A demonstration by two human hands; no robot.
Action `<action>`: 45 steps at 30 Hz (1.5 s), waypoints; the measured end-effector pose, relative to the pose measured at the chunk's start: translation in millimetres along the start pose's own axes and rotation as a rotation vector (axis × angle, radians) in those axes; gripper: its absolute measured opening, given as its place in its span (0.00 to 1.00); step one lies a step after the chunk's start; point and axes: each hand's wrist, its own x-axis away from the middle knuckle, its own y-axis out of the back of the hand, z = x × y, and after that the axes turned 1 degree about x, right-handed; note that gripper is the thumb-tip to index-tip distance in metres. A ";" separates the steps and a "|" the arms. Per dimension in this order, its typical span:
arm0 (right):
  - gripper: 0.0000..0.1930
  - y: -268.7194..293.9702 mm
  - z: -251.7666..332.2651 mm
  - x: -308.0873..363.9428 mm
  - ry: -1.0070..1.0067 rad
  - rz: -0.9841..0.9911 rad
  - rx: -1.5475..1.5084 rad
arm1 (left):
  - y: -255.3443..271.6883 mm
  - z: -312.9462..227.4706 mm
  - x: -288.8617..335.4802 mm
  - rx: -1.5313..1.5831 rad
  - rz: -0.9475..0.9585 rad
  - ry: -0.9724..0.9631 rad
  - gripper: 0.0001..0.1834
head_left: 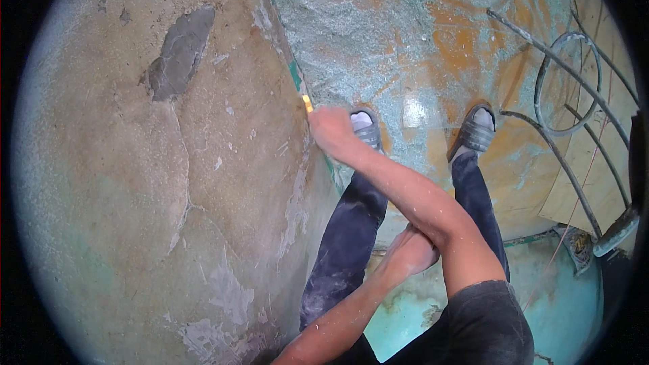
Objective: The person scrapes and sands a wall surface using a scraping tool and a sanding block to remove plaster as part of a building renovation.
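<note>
My right hand (331, 134) reaches across to the left and is closed around a small yellow-and-orange tool (307, 103). Only a short piece of the tool shows above the fist, so its kind is unclear. It lies against the lower edge of a worn, beige plastered surface (236, 108). My left hand (414, 254) is tucked under my right elbow with its fingers curled; whatever it may hold is hidden behind the right arm. A strip of green paint (295, 76) shows along the edge just beyond the tool.
Pale green flakes and dust lie over an orange-brown sheet (466, 44) on the floor. My feet stand apart in grey slide sandals (476, 134). Dark bent hoses (551, 54) run along the right. Behind my feet is a turquoise surface (564, 297). A grey patch (179, 54) marks the plaster.
</note>
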 end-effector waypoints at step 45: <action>0.09 -9.1 -18.5 15.2 0.033 -0.047 -0.009 | -23.3 19.8 -1.5 -0.047 -0.015 -0.123 0.21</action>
